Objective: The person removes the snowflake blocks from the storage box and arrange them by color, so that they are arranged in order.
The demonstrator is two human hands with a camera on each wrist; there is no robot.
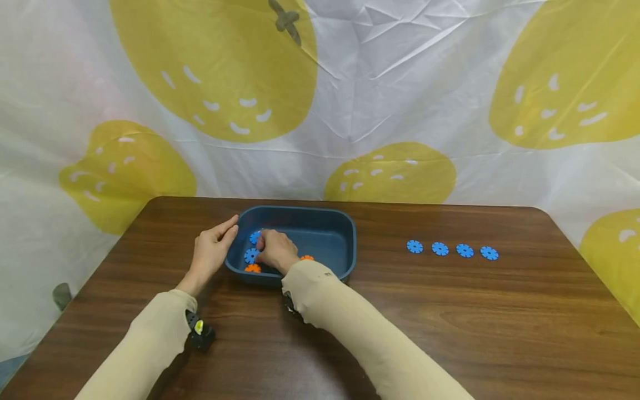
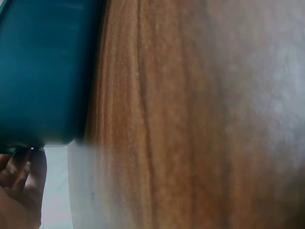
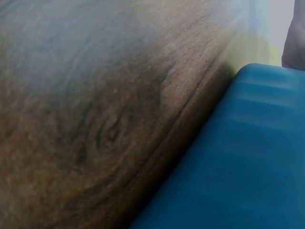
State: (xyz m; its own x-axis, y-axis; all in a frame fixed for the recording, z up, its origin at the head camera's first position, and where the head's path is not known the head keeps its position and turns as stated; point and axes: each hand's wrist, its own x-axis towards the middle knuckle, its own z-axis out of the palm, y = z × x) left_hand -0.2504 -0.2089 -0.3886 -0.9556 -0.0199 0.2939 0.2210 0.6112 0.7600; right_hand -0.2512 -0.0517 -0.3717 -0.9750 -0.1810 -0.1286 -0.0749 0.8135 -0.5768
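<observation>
A dark blue plastic basin (image 1: 327,244) stands on the table. My left hand (image 1: 210,250) is at its left rim, thumb and fingers extended against the outside; in the left wrist view the fingers (image 2: 35,174) meet the basin's edge. My right hand (image 1: 277,250) reaches over the near rim into the basin, fingers bent down. Its fingertips overlap an upper blue notched disc (image 1: 255,237) and a lower blue notched disc (image 1: 251,256); I cannot tell whether they pinch one. An orange disc (image 1: 253,268) lies nearer the front, and another orange disc (image 1: 307,258) shows partly behind the right wrist.
Several blue notched discs (image 1: 440,249) lie in a spaced row on the wooden table (image 1: 450,311), right of the basin. A white cloth with yellow fruit print (image 1: 390,172) hangs behind the table's far edge. In the right wrist view the basin's outer wall (image 3: 248,157) fills the right side.
</observation>
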